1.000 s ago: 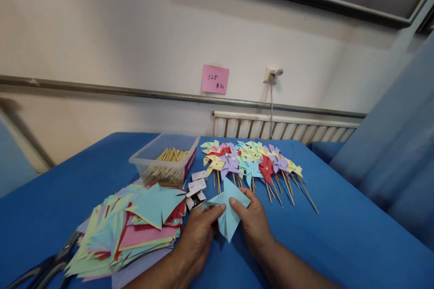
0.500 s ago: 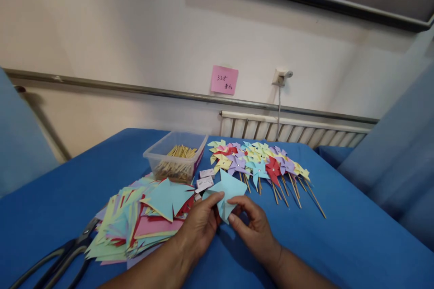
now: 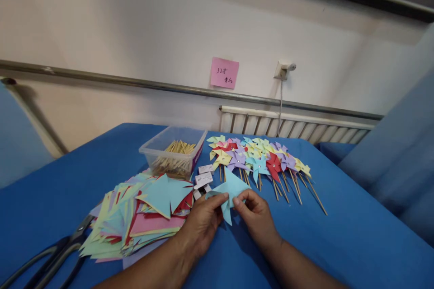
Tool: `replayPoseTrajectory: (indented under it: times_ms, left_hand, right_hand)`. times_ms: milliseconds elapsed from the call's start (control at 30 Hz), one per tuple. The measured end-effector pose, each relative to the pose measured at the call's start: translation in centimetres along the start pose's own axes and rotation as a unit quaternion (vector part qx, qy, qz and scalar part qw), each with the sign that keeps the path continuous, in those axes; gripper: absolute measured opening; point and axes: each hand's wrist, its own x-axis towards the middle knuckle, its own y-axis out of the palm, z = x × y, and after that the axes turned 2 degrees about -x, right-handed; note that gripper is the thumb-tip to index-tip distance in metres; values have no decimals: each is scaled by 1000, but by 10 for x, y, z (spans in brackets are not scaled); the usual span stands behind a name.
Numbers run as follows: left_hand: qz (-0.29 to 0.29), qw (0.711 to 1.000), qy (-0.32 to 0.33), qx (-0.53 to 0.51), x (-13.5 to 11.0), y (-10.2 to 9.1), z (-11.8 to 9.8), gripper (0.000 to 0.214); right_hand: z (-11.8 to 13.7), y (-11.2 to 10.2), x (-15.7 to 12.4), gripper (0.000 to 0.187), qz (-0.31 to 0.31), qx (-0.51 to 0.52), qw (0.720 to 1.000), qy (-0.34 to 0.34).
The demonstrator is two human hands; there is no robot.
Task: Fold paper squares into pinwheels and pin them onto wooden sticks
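Observation:
Between my hands is a light-blue paper pinwheel (image 3: 233, 184), partly folded, held above the blue table. My left hand (image 3: 205, 216) pinches it near the centre with the thumb on top. My right hand (image 3: 256, 212) grips its right side between thumb and fingers, bending a corner toward the middle. Just left of my left hand lies a pile of cut coloured paper sheets (image 3: 158, 223), with a slit light-blue sheet (image 3: 166, 194) on top. Small white boxes (image 3: 203, 179) stand behind my left hand.
Finished pinwheels on sticks (image 3: 259, 165) lie at the back right. A clear plastic tub (image 3: 200, 144) of short sticks stands behind the paper pile. Large scissors (image 3: 76, 237) rest at the left. A wall with a radiator (image 3: 249, 119) and pipe borders the table's far side.
My right hand has moved slightly up, folding a corner of the light-blue paper inward. My left hand keeps its pinch. The camera view has shifted a little.

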Motion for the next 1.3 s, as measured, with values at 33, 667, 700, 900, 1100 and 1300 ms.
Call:
replayPoseTrajectory:
  times_ms: [33,667,700,900,1100,1300]
  left_hand:
    - [2,1000,2,3,1,-1,1,14]
    - [19,999,7,31,0,-2,7,23]
    - [21,999,8,31,1,-2,7,23]
    - [17,999,16,36,2,-2,7,23]
    - [25,999,11,42,0,-1,6,22]
    - [25,999,13,42,1,-2,7,22]
  right_hand:
    - [0,0,0,25,-4,-6,1000,0]
    - [-4,-1,1,22,-47,-26,998,-13]
    - [-4,-1,1,22,-50,-31,998,-17]
    - [-7,-2,2,20,-47,-26,998,-22]
    - [-6,-2,2,20,-39,-38,998,-19]
    - [-7,-2,2,21,-43,-43,998,-22]
